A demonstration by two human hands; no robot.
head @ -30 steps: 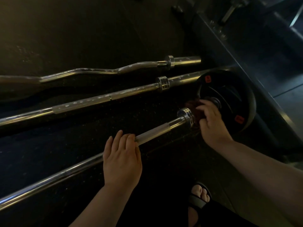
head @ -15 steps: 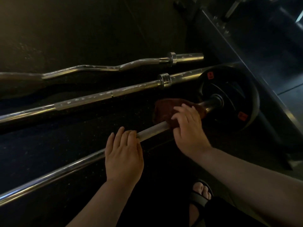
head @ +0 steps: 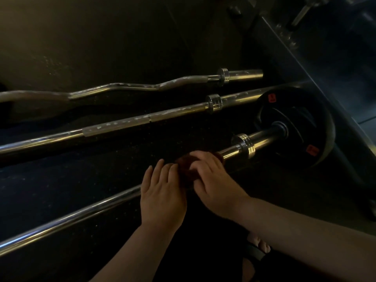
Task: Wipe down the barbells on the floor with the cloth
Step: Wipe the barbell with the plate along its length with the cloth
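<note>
1. Head view, floor (head: 81,169): dark, speckled, dimly lit. It carries three bars lying side by side, all running from lower left to upper right.
2. Near bar (head: 81,214): straight and chromed, closest to the person. Its collar (head: 244,145) sits just right of the hands, and the sleeve beyond it runs into a plate (head: 305,119).
3. Plate: black disc with two red labels, standing on edge on the sleeve end of the near bar.
4. Middle bar (head: 122,125): straight, with pale flecks along its shaft. It lies apart from the near bar, and its sleeve end passes behind the plate.
5. Curl bar (head: 132,87): wavy shaft, farthest from the person, its sleeve end bare.
6. Cloth (head: 184,165): dark red, bunched on the shaft of the near bar, just left of the collar. It lies between the two hands and is mostly covered by the right one.
7. Right hand (head: 213,180): fingers curled down over the cloth, gripping it against the near bar.
8. Left hand (head: 162,196): fingers straight and together, lying flat across the near bar and holding nothing. The fingertips are just beside the cloth.
9. Frame (head: 325,82): a dark metal beam running diagonally behind the plate, at upper right.
10. Foot (head: 260,245): toes in a dark sandal, showing below the right forearm.
</note>
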